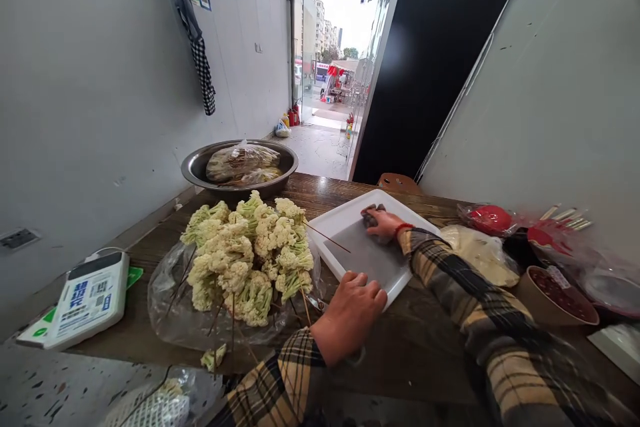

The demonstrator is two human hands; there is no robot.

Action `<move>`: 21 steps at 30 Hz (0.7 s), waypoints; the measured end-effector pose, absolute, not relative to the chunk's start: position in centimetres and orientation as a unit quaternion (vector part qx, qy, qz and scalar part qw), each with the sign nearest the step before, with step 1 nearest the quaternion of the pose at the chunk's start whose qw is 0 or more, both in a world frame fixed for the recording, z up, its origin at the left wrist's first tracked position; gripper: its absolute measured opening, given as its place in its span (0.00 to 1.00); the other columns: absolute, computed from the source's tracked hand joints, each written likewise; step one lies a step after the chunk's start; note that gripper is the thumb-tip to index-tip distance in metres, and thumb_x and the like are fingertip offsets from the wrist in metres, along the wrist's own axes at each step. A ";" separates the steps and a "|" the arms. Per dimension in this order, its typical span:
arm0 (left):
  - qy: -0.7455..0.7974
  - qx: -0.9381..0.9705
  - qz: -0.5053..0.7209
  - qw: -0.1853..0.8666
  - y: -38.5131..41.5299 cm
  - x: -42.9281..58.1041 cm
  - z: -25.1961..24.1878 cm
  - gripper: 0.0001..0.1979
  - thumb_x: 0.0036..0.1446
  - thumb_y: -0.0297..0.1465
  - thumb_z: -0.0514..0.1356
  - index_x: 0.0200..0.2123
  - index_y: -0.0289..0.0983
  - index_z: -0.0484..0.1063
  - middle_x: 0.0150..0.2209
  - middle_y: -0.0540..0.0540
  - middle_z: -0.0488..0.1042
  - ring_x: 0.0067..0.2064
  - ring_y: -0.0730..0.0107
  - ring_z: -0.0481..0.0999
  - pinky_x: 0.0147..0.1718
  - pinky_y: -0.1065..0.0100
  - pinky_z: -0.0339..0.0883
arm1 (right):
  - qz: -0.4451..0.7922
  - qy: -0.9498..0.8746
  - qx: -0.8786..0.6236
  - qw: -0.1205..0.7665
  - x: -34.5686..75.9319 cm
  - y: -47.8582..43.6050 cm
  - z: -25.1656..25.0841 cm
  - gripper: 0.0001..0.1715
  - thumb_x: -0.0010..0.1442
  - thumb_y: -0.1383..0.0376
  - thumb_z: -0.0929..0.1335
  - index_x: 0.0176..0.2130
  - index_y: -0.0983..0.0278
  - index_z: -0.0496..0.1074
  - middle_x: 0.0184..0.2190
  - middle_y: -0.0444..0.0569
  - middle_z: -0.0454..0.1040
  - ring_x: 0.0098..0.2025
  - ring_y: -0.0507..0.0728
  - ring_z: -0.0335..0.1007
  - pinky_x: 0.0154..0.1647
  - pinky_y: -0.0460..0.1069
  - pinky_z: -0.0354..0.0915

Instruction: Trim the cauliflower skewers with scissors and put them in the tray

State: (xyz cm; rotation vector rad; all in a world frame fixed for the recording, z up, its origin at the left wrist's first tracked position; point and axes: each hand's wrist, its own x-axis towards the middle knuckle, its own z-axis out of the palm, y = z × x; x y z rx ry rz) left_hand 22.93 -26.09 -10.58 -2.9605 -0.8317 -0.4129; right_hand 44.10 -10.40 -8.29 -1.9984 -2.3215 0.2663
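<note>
A white rectangular tray [345, 211] rests at a slant on the dark wooden table. My left hand [355, 310] is closed over its near edge, fingers curled on the rim. Inside, my right hand [386, 223] presses a dark, crumpled cloth [371, 213] against the bottom near the far side; the cloth is partly covered by the fingers. Left of the tray, a large heap of cauliflower florets [255, 247] on thin skewers lies on a clear plastic bag [165, 297]. One skewer reaches over the tray's left rim. Metal scissor-like handles [317, 303] show beside my left hand.
Behind the cauliflower stands a metal basin [190, 170] with bagged skewers. A white payment box [90, 300] is at the left. On the right are a brown bowl [555, 297] of dark red contents and plastic-wrapped items [487, 257]. A loose floret [213, 357] lies near the front edge.
</note>
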 end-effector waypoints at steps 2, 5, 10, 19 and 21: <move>-0.266 -0.954 -0.140 0.012 -26.1 22.8 -10.6 0.05 0.64 0.30 0.53 0.35 0.37 0.66 0.33 0.46 0.71 0.38 0.62 0.67 0.38 0.58 0.56 | 0.114 -0.779 -0.616 0.031 41.7 -10.7 -9.0 0.20 0.65 0.59 0.66 0.54 0.64 0.67 0.53 0.53 0.69 0.49 0.59 0.70 0.48 0.59 0.69; -0.268 -0.953 -0.142 0.005 -26.3 22.6 -10.3 0.06 0.65 0.31 0.51 0.35 0.37 0.66 0.34 0.46 0.71 0.38 0.62 0.67 0.38 0.58 0.55 | 0.163 -0.821 -0.546 0.038 38.3 -12.6 -9.7 0.17 0.63 0.60 0.68 0.50 0.63 0.71 0.50 0.50 0.72 0.48 0.58 0.71 0.48 0.56 0.69; -0.278 -0.952 -0.130 0.003 -26.6 22.3 -9.8 0.06 0.64 0.29 0.52 0.37 0.37 0.68 0.35 0.44 0.71 0.39 0.61 0.67 0.38 0.58 0.55 | 0.191 -0.835 -0.504 0.105 37.6 -14.9 -8.2 0.15 0.56 0.68 0.69 0.44 0.56 0.78 0.40 0.37 0.80 0.43 0.54 0.75 0.47 0.46 0.68; -0.240 -0.959 -0.149 0.022 -26.0 22.0 -10.3 0.05 0.64 0.30 0.53 0.35 0.37 0.66 0.32 0.46 0.71 0.37 0.62 0.67 0.39 0.59 0.57 | 0.087 -0.741 -0.612 0.262 40.2 -9.1 -4.8 0.25 0.58 0.69 0.64 0.55 0.65 0.70 0.57 0.57 0.70 0.61 0.64 0.61 0.62 0.61 0.55; -0.240 -0.960 -0.145 0.020 -26.0 21.9 -10.1 0.05 0.63 0.30 0.53 0.36 0.37 0.66 0.33 0.47 0.71 0.37 0.63 0.67 0.39 0.59 0.57 | 0.108 -0.768 -0.578 0.255 38.4 -9.5 -5.5 0.24 0.58 0.71 0.63 0.54 0.65 0.72 0.57 0.55 0.70 0.61 0.62 0.61 0.63 0.57 0.55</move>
